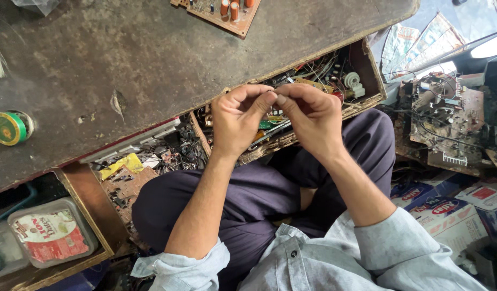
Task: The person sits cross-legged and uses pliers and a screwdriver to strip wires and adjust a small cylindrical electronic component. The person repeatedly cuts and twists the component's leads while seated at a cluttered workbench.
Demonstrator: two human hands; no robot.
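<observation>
While both hands meet over the open drawer (367, 64) of parts, left hand (235, 121) and right hand (313, 116) pinch something too small to identify. Picking or twisting it seems underway; fine fingertip control matters next.

- Whatever the left hand (236, 121) and right hand (310, 116) pinch between meeting fingertips is too small to tell.
- Circuit board (219, 13) at 12 o'clock is cut off by the top edge.
- Open drawer (367, 70) beneath the worn workbench (151, 59) has its tangled parts partly hidden by both hands.
- Plastic tub (49, 231) at 8 o'clock is cut off by the left edge.
- Cartons (458, 207) at 4 o'clock run out of frame.
</observation>
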